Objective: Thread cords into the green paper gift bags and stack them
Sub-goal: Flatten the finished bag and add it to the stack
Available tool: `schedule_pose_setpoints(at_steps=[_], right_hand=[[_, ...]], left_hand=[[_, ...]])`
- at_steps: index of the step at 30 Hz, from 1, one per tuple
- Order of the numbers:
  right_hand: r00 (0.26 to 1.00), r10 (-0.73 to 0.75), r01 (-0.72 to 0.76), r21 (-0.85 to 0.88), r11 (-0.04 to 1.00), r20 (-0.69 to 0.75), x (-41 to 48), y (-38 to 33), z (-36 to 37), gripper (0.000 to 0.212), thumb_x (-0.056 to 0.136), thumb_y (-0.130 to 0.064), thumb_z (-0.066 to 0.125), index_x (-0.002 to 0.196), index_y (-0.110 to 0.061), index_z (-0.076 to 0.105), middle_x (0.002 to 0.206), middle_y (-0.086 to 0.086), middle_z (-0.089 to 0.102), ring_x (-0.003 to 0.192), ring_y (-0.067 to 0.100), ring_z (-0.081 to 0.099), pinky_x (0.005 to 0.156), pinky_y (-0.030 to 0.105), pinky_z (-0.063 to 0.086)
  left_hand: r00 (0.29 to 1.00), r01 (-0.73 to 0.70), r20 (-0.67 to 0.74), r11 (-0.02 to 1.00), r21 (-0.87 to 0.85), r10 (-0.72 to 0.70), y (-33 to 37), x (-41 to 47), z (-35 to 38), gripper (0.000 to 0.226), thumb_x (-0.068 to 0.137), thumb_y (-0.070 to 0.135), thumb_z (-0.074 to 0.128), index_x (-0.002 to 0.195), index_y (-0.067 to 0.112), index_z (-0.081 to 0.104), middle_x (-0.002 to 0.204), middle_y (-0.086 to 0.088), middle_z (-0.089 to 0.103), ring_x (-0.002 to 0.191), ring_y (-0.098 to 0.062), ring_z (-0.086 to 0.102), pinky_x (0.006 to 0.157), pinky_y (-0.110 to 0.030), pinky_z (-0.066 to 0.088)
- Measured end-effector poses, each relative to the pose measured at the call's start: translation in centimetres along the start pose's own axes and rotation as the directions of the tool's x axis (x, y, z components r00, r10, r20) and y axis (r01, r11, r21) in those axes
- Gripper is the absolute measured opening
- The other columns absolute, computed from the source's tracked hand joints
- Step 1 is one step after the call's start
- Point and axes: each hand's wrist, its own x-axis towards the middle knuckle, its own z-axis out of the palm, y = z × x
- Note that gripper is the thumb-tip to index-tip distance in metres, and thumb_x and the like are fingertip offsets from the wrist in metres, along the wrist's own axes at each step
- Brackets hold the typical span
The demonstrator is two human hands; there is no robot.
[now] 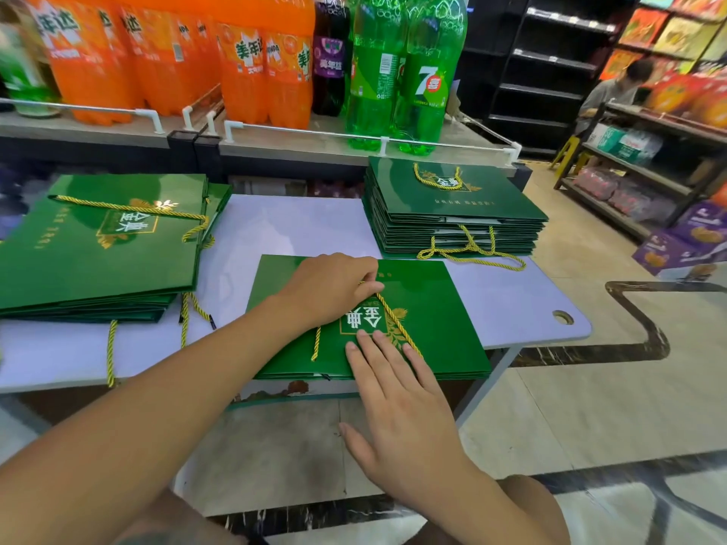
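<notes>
A flat green gift bag [440, 320] with gold print lies at the table's front edge, on top of a thin pile of like bags. A gold twisted cord [397, 322] runs across its face. My left hand [330, 293] rests on the bag's upper part and pinches the cord near its far end. My right hand [397, 399] lies flat with straight fingers pressing the bag's near edge. A tall stack of green bags [452, 214] with cords stands at the back right. Another pile of green bags [102, 245] lies at the left, cords dangling.
The white folding table [511, 304] stands before a shelf rail with orange, purple and green soda bottles [393, 72]. At the far right a person [617, 88] sits by shelves of boxed goods. Tiled floor lies to the right.
</notes>
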Motion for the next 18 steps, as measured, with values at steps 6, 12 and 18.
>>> schedule_pose_setpoints(at_steps=[6,12,18], right_hand=[[1.0,-0.011,0.011,0.006,1.0,0.001,0.1,0.1,-0.2,0.09,0.085,-0.06,0.058,0.158,-0.013,0.036,0.166,0.006,0.034,0.154,0.024,0.029,0.121,0.047,0.019],[0.999,-0.017,0.015,0.065,0.998,0.036,1.1,0.7,-1.7,0.077,0.088,-0.059,0.046,0.154,-0.017,0.044,0.159,0.002,0.045,0.149,0.022,0.04,0.123,0.045,0.031],[0.996,0.024,0.006,0.339,0.941,-0.081,4.3,3.0,-5.2,0.043,0.094,-0.053,0.047,0.125,-0.031,0.069,0.132,-0.012,0.062,0.126,0.012,0.052,0.102,0.041,0.046]], left_hand=[[1.0,0.016,-0.017,1.0,-0.027,-0.016,0.0,0.0,-0.1,0.027,0.101,0.056,0.052,0.093,0.031,0.06,0.071,0.014,0.052,0.072,-0.012,0.052,0.058,-0.03,0.034],[0.999,0.047,0.008,0.998,-0.038,-0.046,0.2,-0.2,-0.9,0.025,0.1,0.055,0.054,0.091,0.032,0.06,0.077,0.011,0.06,0.076,-0.013,0.056,0.058,-0.029,0.037],[0.993,0.118,0.018,0.992,-0.05,-0.118,0.2,-1.4,-3.7,0.023,0.099,0.056,0.052,0.091,0.035,0.059,0.09,0.013,0.061,0.086,-0.013,0.058,0.067,-0.033,0.045]])
